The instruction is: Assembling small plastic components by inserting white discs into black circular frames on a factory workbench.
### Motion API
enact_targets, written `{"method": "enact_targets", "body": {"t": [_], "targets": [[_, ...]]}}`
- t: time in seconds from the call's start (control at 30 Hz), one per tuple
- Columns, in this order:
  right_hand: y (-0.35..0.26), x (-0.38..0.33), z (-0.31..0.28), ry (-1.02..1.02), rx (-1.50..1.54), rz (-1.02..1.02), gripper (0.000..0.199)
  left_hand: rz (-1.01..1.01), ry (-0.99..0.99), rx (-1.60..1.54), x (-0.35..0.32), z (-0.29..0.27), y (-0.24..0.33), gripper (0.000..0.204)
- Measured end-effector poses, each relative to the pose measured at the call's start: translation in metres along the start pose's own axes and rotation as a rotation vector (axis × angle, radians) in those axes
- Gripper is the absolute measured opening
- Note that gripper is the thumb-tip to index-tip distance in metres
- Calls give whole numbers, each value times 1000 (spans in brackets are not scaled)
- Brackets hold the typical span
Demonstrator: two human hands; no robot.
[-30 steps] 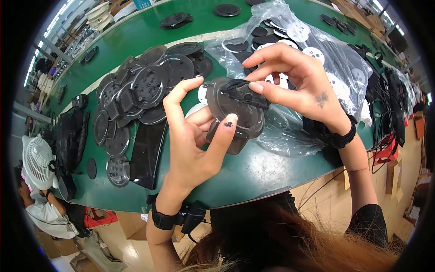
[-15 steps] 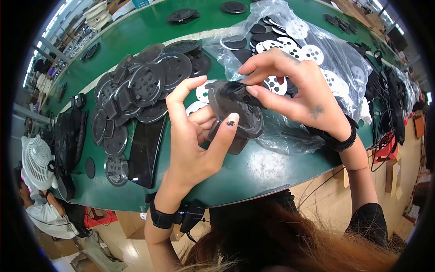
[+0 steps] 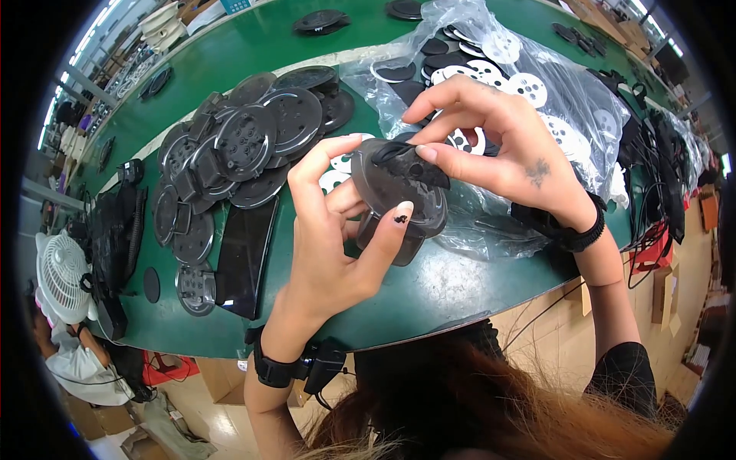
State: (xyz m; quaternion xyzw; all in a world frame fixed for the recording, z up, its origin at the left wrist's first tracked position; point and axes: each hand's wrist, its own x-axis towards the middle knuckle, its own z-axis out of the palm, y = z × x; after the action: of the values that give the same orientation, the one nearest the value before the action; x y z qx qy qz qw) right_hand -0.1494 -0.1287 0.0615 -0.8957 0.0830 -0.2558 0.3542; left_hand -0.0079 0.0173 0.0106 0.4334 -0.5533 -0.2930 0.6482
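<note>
Left hand [image 3: 330, 253] grips round black disc [image 3: 399, 195]; right hand [image 3: 498, 146] pinches black clip [image 3: 414, 162] at 12 o'clock. Press evenly, disc steady.

Disc [image 3: 399, 195] held above bench [image 3: 230, 57] front edge, btwn left hand [image 3: 333, 245] & right hand [image 3: 498, 146]. Pile of discs [image 3: 238, 146] on bench to the left; tray [image 3: 244, 257] just in front of pile. Bag [image 3: 521, 84] of discs behind right hand.

Flat black plastic discs [image 3: 230, 161] pile up on the green table [image 3: 230, 54]; a white fan [image 3: 61, 276] sits beyond its left edge.
</note>
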Motion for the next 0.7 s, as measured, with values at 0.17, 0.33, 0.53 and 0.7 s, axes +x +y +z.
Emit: {"method": "enact_targets", "body": {"t": [0.17,0.33,0.53,0.7], "targets": [[1,1,-3,-13,12,20,28,31,12,61,0,1,-3,59],[3,1,0,9,1,-37,28,24,36,80,0,2,-2,59],[1,0,3,4,-90,-95,30,29,12,60,0,-1,-4,60],[-10,-2,6,-7,-134,-110,30,66,-7,78,0,-4,-6,61]]}}
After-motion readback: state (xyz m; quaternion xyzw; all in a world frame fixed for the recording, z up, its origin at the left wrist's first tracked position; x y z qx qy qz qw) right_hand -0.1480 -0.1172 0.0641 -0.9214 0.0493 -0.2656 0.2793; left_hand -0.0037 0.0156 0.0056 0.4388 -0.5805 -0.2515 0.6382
